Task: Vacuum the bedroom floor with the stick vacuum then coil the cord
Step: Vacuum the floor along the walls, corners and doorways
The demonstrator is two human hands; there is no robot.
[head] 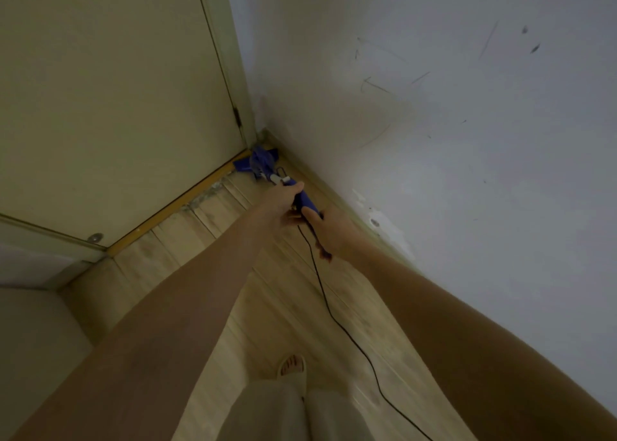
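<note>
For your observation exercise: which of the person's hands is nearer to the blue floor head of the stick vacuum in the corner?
Left. The left hand grips the blue stick vacuum's handle just behind the blue floor head; the right hand holds the handle farther back, by the black cord.

Person, seen from the head camera looking down.
Arms: two, both bare from upper arm to wrist; no sleeves, watch or bands visible.
Left hand (283, 203): bare, no glove, no ring discernible.
Right hand (330, 230): bare, no glove; a dark patch at its lower edge, too blurred to identify.
Legs: loose, light beige trousers (267, 414).
Feet: one visible, in a pale open-toed slipper (293, 369), toes showing; the other hidden.
</note>
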